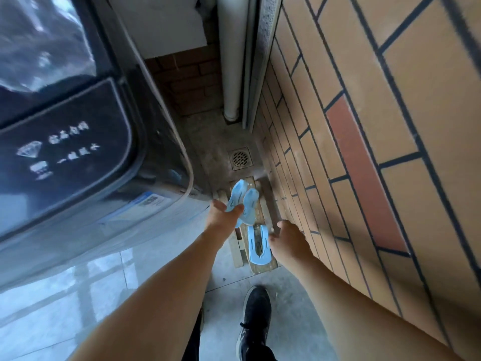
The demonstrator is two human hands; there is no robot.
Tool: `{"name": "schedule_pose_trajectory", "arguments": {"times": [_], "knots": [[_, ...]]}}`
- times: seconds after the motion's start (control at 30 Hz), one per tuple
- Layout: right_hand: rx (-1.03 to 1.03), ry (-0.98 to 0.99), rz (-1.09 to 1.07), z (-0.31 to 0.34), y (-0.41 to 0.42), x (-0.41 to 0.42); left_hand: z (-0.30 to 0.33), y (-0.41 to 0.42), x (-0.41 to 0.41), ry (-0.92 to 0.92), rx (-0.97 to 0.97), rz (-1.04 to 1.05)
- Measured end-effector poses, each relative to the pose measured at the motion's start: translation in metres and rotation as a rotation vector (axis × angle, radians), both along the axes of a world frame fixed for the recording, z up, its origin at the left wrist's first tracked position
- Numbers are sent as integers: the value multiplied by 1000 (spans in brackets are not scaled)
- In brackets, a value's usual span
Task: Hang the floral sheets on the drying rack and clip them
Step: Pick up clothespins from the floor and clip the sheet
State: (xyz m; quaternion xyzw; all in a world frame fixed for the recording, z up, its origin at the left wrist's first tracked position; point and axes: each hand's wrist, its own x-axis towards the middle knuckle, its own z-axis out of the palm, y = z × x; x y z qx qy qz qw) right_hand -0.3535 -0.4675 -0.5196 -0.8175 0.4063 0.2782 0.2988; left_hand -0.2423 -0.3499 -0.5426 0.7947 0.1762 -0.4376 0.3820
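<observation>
my left hand point(223, 213) pinches two light, stiff blue clips point(243, 201); my right hand point(286, 238) hangs half-open beside a third clip point(256, 246) on the wooden board point(260, 267). i'd grab its curved end. no sheets in view.

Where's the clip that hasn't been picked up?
Head view, lower centre: the blue clip lies on the wooden board, just left of the right hand, near the tiled wall.
</observation>
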Motion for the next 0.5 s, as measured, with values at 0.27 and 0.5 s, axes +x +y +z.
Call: {"name": "schedule_pose_trajectory", "arguments": {"times": [0.27,0.5], "knots": [[54,33,-99,59,15,-7,73,31,-14,86,85,32],[205,212,-332,-26,34,-26,17,51,-34,132,97,-11]]}}
